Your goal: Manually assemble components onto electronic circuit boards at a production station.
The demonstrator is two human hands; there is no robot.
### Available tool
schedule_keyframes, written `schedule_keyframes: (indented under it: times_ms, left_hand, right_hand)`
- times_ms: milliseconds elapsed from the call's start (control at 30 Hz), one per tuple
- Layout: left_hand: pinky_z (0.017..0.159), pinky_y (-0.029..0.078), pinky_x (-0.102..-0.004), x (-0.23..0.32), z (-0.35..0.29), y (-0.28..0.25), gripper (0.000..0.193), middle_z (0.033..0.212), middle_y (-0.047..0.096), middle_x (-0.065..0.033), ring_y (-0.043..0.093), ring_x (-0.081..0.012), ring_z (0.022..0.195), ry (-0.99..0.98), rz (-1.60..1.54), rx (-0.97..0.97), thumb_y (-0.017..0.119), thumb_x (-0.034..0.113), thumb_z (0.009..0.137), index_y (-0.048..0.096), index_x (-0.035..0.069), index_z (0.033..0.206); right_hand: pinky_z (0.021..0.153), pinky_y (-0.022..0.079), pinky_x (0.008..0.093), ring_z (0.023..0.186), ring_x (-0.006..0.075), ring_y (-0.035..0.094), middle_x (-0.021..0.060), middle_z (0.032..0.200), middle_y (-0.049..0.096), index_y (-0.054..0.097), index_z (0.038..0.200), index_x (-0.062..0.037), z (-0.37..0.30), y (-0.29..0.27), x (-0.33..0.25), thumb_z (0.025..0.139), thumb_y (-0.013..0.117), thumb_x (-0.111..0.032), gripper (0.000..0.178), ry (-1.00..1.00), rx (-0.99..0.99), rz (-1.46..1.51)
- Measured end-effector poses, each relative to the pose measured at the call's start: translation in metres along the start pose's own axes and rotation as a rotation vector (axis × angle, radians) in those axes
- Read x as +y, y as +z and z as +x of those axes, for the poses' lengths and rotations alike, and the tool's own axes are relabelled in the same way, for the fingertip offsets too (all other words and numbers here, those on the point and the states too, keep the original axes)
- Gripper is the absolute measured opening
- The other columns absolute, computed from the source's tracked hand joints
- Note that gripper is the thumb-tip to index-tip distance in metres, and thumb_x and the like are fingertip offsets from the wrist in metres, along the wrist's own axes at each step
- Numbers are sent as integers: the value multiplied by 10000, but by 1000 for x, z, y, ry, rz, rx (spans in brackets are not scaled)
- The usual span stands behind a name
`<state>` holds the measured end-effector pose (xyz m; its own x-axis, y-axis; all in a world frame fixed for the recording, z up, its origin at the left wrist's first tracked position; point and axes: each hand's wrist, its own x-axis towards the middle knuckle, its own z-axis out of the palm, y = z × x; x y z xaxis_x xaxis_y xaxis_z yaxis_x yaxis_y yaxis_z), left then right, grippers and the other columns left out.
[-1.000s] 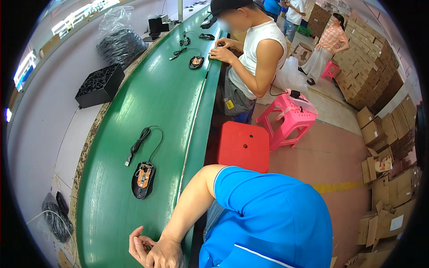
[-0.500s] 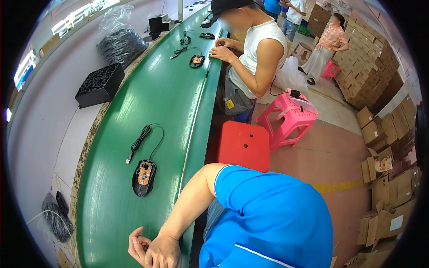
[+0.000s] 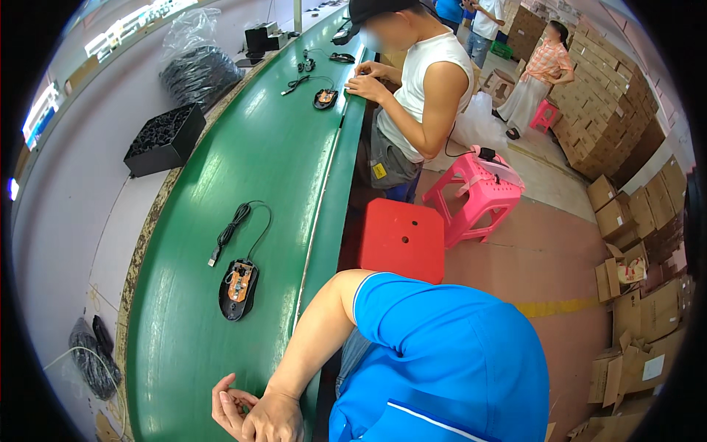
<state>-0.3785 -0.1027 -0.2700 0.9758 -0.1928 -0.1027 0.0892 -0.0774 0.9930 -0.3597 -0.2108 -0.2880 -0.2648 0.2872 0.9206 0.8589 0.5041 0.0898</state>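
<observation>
At the lower edge of the green belt, my two hands are close together. My right hand (image 3: 275,418) shows its back, with bent knuckles; its fingertips are out of sight. Beside it, my left hand (image 3: 227,407) has curled fingers, partly covered by the right. Whatever they hold, if anything, is hidden. Beyond them on the green conveyor belt (image 3: 184,295) lies an opened black computer mouse (image 3: 229,306), its orange circuit board (image 3: 239,280) exposed. Its bundled black cable (image 3: 234,223) lies past it, with a metal USB plug (image 3: 213,257) at the end.
Further along, a co-worker in a white sleeveless top (image 3: 442,88) works at the belt near another opened mouse (image 3: 324,99). A black box of dark parts (image 3: 166,144) stands on the left ledge. Red (image 3: 401,236) and pink stools (image 3: 475,191) stand right, before stacked cartons (image 3: 600,96).
Both opened mice and their cables have shifted slightly away from me along the belt. My hands stay at the same spot, the right one tilting a little.
</observation>
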Motion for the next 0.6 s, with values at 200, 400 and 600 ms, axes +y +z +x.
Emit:
schedule_keyframes:
  times_ms: [200,400,600]
  left_hand:
    - [576,439,-205,-13,-3,-4,386,1014,667,-194,553,-134,645,133,88,-41,389,255,1067,559,-44,1244]
    - [546,414,-190,-18,-6,12,373,1048,670,-204,539,-111,627,231,-39,61,428,281,1062,572,-26,1216]
    - [521,398,-178,-16,0,-5,366,1049,678,-212,537,-113,598,202,33,8,453,283,1053,592,-42,1147]
  right_hand:
    - [674,445,393,649,260,488,77,687,504,504,648,-87,0,0,2,971,626,-113,347,-4,-4,11]
    - [680,450,393,654,260,494,79,686,502,505,648,-87,-2,1,3,968,631,-109,344,-4,-2,25]
    - [679,452,392,653,263,496,78,687,502,498,646,-88,-1,1,3,964,633,-103,347,-11,18,29]
